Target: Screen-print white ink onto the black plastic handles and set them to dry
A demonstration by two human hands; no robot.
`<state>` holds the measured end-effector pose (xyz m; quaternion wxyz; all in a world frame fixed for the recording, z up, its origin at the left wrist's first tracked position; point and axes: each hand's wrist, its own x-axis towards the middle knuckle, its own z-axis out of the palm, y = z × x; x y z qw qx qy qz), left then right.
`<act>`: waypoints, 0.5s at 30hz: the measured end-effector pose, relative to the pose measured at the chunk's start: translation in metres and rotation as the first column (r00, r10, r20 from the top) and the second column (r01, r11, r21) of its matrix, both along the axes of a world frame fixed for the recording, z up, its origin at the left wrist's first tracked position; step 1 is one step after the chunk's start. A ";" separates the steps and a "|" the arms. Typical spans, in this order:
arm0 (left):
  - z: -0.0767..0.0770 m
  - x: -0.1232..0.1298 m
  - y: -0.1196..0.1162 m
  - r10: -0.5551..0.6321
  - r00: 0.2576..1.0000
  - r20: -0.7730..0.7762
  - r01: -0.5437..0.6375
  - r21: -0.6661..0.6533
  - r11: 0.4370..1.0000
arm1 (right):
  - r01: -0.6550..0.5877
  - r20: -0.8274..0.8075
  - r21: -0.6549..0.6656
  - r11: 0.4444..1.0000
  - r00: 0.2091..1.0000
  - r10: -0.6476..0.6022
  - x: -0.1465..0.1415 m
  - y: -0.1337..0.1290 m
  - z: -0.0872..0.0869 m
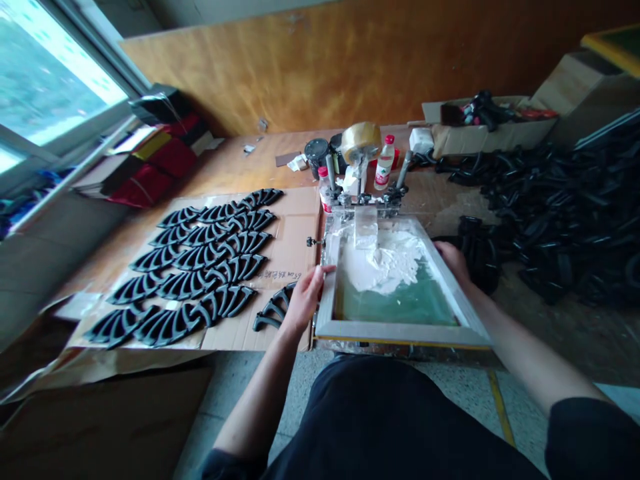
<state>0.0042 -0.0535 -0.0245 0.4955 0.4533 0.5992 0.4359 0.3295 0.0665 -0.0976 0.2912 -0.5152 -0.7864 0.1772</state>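
A screen printing frame with a pale grey border lies in front of me. Thick white ink covers the upper part of its green mesh, and a pale block-shaped squeegee stands in the ink at the far end. At the left border, my left hand is closed, with a fingertip against the frame. Just left of that hand lies a black ribbed fan-shaped part. My right hand is at the right border, next to black parts; the frame hides its fingertips.
Rows of black fan-shaped parts lie on cardboard at left. A clamp, tape roll, bottle and black tub stand behind the frame. A black heap and carton are at right.
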 end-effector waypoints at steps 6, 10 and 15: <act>-0.076 0.004 -0.018 0.007 0.985 -0.174 -0.034 -0.151 0.988 | 0.033 0.127 0.163 0.986 0.990 -0.054 -0.061 0.034 0.038; -0.092 0.003 -0.012 -0.004 0.965 -0.264 -0.044 -0.176 0.983 | -0.191 0.360 -0.034 0.981 0.913 0.191 -0.118 0.014 0.041; -0.101 -0.001 -0.013 -0.012 0.960 -0.278 -0.041 -0.183 0.982 | -0.509 0.404 -0.039 0.860 0.779 0.479 -0.093 -0.037 0.022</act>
